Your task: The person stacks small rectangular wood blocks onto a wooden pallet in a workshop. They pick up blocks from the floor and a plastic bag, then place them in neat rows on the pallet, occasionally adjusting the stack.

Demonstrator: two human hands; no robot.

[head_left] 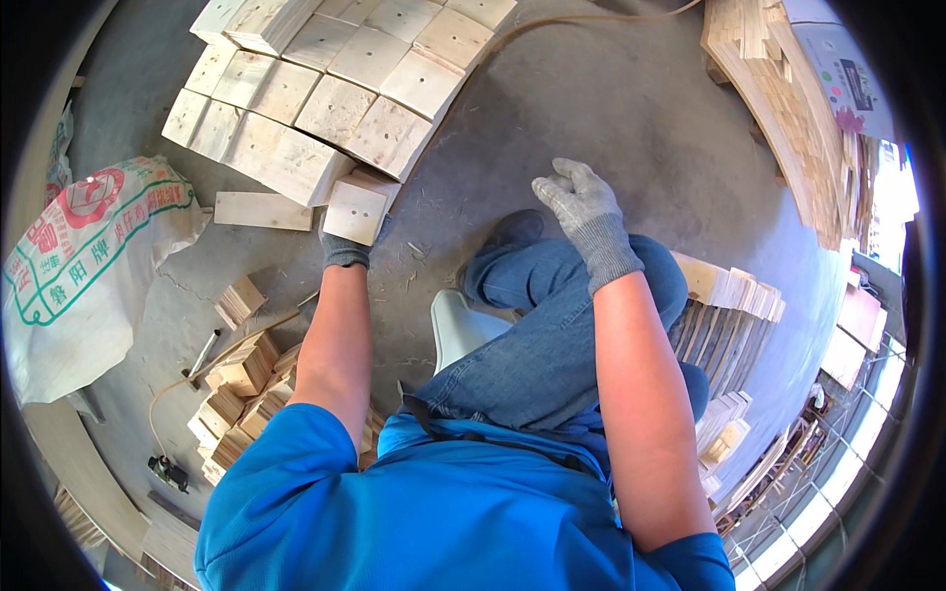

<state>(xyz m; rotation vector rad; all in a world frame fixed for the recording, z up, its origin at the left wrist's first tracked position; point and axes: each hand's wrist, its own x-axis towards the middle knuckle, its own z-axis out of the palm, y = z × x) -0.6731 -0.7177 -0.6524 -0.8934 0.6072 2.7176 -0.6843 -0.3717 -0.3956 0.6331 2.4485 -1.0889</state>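
My left hand, in a grey glove, grips a pale square wooden block with a small hole in its face. It holds the block at the near edge of a laid-out array of similar wooden blocks on the concrete floor. My right hand, also in a grey glove, hovers over the floor above my right knee with fingers loosely curled and nothing in it. A loose flat wooden piece lies just left of the held block.
A printed white sack lies at the left. A heap of small wooden blocks sits by my left side, with a cable and tool nearby. Stacked wooden slats fill the right; a white seat is under me.
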